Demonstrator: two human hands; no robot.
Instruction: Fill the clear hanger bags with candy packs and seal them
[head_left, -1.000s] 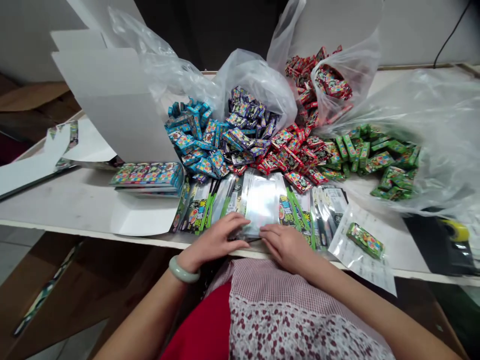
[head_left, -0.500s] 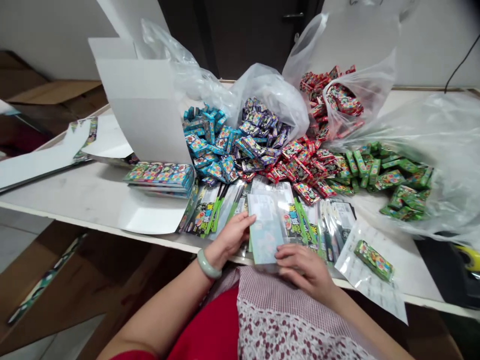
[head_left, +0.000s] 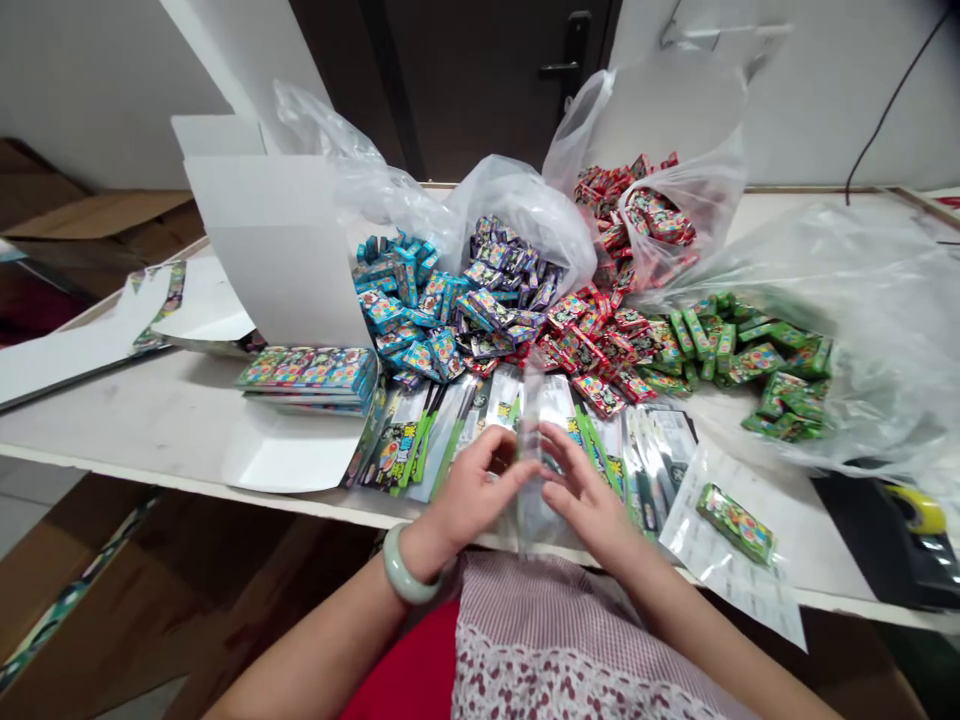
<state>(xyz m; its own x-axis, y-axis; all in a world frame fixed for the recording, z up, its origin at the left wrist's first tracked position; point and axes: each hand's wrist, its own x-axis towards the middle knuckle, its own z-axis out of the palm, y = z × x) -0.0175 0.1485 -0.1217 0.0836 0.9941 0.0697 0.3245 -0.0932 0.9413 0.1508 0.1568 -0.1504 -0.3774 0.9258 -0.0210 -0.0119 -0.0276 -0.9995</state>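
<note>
A clear plastic bag (head_left: 529, 520) stands nearly edge-on in front of me, slightly blurred. My left hand (head_left: 480, 485), with a pale green bangle at the wrist, grips its left side with bent fingers and thumb. My right hand (head_left: 592, 500) curls its fingertips against the opposite side. Beneath the hands lies a row of flat printed pouches (head_left: 409, 440) in black and green, spread along the table's front edge. Whether anything is inside the bag I cannot tell.
Heaps of small blue boxes (head_left: 409, 300), purple boxes (head_left: 499, 260), red boxes (head_left: 592, 335) and green boxes (head_left: 757, 360) lie beyond, partly in plastic bags. An open white carton (head_left: 292, 445) stands left. At right are a green packet (head_left: 735, 522) on a clear sheet and yellow tape (head_left: 915, 508).
The bag has turned from lying flat toward me to nearly edge-on. My right hand has moved up its side, and both hands are closer together. The camera view has shifted slightly.
</note>
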